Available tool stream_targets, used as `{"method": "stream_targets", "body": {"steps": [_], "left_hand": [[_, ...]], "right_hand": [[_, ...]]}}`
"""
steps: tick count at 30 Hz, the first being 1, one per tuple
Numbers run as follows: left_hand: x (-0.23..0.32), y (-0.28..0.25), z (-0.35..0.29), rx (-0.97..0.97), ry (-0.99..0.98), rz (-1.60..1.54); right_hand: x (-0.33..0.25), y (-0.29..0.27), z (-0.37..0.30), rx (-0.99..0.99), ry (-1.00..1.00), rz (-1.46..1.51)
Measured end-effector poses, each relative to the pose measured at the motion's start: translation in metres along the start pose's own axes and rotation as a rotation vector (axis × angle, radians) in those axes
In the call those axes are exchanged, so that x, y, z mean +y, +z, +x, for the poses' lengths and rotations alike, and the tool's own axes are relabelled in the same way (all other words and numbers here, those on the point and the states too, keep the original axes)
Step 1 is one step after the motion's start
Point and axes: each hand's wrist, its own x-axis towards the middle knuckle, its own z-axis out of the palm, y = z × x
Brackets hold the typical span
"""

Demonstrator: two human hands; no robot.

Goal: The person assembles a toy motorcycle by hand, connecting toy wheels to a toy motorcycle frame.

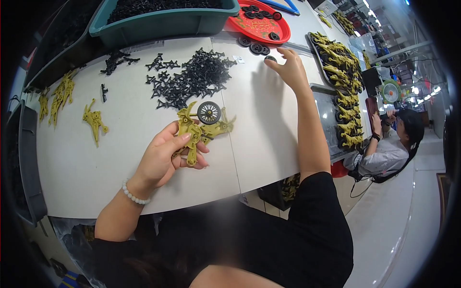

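My left hand (158, 153) is closed around a mustard-yellow plastic toy motorcycle body (191, 132), holding it above the white table. A black spoked wheel (209, 113) sits at the top of this body. Just beyond it, another yellow body piece (223, 126) shows, partly hidden. Farther right and away, my right hand (292, 69) has its thumb and fingers spread. By its thumb tip lies a loose black wheel (270, 58), partly covered; I see nothing gripped. Several more black wheels (256, 48) lie nearby, beside a red tray (269, 31).
A heap of small black plastic parts (199, 74) spreads beyond my left hand. Yellow body pieces (95, 121) lie at left. A teal bin (168, 24) stands at the back. Trays of yellow toys (336, 62) line the right, where a person (389, 144) sits.
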Motion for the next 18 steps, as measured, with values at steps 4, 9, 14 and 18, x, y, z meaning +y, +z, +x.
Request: {"method": "stream_targets", "body": {"steps": [4, 9, 14, 18], "left_hand": [[-0.002, -0.005, -0.001, 0.014, 0.022, -0.102], [0.001, -0.006, 0.000, 0.070, -0.004, -0.149], [-0.002, -0.008, 0.000, 0.126, -0.034, -0.178], [-0.001, -0.005, 0.001, 0.131, 0.011, -0.203]], "right_hand": [[0.006, 0.015, 0.004, -0.134, 0.106, -0.038], [-0.053, 0.006, -0.023, -0.215, 0.000, 0.411], [-0.160, -0.030, -0.086, -0.443, -0.485, 0.692], [-0.185, -0.030, -0.097, -0.494, -0.655, 0.706]]}}
